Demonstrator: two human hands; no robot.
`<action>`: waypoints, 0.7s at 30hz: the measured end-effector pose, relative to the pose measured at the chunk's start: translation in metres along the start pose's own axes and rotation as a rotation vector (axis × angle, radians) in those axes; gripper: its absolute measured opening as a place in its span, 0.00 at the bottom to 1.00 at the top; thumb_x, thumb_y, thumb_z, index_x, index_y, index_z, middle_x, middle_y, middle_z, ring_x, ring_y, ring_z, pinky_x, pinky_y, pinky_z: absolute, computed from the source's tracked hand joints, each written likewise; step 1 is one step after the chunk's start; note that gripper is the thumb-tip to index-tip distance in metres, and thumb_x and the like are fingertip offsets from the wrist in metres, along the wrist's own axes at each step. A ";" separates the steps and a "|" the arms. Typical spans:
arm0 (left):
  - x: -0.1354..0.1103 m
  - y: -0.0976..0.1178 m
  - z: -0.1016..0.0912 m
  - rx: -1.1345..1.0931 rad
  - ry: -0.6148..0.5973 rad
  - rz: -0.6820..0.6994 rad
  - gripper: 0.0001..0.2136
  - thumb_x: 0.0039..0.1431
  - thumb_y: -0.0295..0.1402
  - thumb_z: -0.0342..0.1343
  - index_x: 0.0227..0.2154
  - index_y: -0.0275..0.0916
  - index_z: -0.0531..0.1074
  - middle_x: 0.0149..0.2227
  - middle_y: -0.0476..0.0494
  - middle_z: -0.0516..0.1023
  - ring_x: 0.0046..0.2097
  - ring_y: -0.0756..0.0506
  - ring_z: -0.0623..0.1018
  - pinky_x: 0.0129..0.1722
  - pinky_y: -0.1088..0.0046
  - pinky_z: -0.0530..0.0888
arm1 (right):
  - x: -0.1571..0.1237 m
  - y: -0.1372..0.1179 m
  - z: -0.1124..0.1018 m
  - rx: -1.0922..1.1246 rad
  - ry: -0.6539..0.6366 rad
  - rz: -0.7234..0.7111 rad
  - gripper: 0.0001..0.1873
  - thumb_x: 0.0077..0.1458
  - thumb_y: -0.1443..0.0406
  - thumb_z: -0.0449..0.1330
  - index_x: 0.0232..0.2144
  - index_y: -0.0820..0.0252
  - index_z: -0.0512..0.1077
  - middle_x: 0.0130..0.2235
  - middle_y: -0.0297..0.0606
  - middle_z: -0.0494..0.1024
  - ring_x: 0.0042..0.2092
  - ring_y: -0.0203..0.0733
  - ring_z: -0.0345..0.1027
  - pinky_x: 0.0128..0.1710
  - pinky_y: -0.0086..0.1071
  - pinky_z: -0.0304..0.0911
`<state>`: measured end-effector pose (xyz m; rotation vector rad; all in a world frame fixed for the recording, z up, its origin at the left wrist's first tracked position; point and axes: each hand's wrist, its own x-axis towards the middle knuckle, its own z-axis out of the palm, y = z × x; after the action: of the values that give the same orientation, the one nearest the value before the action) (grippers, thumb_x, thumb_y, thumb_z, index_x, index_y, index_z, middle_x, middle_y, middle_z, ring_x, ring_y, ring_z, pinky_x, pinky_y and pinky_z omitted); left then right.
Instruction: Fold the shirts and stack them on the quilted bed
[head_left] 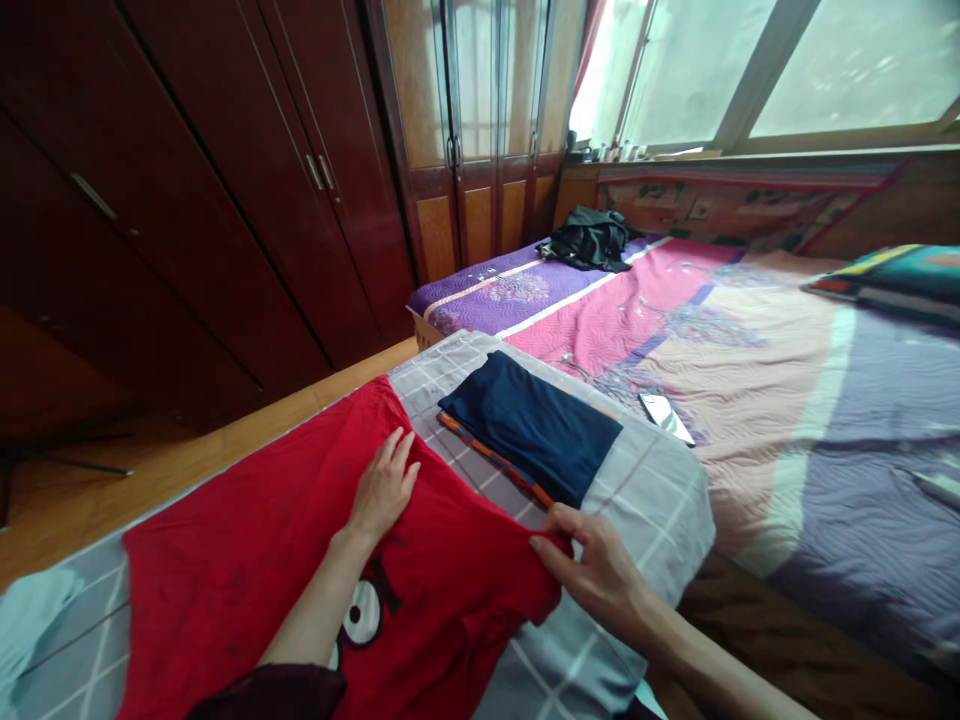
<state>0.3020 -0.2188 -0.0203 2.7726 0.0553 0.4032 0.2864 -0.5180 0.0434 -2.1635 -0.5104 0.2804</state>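
Note:
A red T-shirt [442, 540] with a printed cartoon eye lies spread over a grey checked cloth [660, 490]. My left hand [384, 485] rests flat on the shirt near its far edge, fingers stretched out. At the shirt's right side, my right hand [581, 550] pinches a bit of the red fabric between thumb and fingers, and the edge between the two hands looks taut. Just beyond them lies a folded dark blue garment [532, 415] on top of an orange-patterned folded piece [487, 455]. My left forearm covers part of the print.
A phone [666, 418] lies right of the folded pile. Behind is a bed with a striped quilt [750, 350], a black garment [589, 238] and a colourful folded item [900, 280]. Dark red wardrobes [247, 180] stand along the left. Pale cloth [34, 620] sits at the lower left.

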 end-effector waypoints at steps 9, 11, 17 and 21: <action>-0.014 0.028 -0.007 -0.059 -0.059 0.091 0.14 0.64 0.36 0.45 0.48 0.39 0.69 0.50 0.41 0.72 0.54 0.44 0.69 0.58 0.65 0.64 | 0.005 0.005 0.013 0.894 -0.159 0.384 0.23 0.43 0.49 0.65 0.24 0.61 0.64 0.19 0.29 0.69 0.18 0.27 0.55 0.18 0.24 0.47; -0.008 0.029 -0.007 -0.027 -0.106 0.103 0.15 0.64 0.36 0.45 0.49 0.38 0.69 0.51 0.41 0.71 0.55 0.44 0.69 0.58 0.65 0.63 | 0.001 0.003 0.009 0.918 -0.255 0.405 0.23 0.44 0.49 0.65 0.24 0.61 0.64 0.18 0.29 0.69 0.16 0.26 0.53 0.15 0.23 0.44; 0.024 -0.007 0.009 0.186 -0.108 -0.106 0.24 0.64 0.39 0.43 0.59 0.32 0.57 0.62 0.31 0.58 0.64 0.38 0.57 0.61 0.57 0.54 | -0.003 0.001 -0.006 0.982 -0.338 0.430 0.22 0.44 0.50 0.65 0.26 0.59 0.63 0.19 0.27 0.67 0.15 0.26 0.52 0.14 0.23 0.44; 0.039 -0.018 0.015 0.264 -0.110 -0.172 0.27 0.63 0.44 0.42 0.59 0.30 0.56 0.63 0.29 0.56 0.64 0.37 0.56 0.61 0.56 0.54 | -0.004 0.012 -0.002 0.735 -0.327 0.321 0.20 0.45 0.50 0.64 0.25 0.59 0.62 0.18 0.26 0.64 0.17 0.27 0.51 0.16 0.24 0.42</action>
<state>0.3439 -0.2028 -0.0291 3.0121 0.3410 0.2106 0.2864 -0.5277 0.0346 -1.4690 -0.1811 0.8627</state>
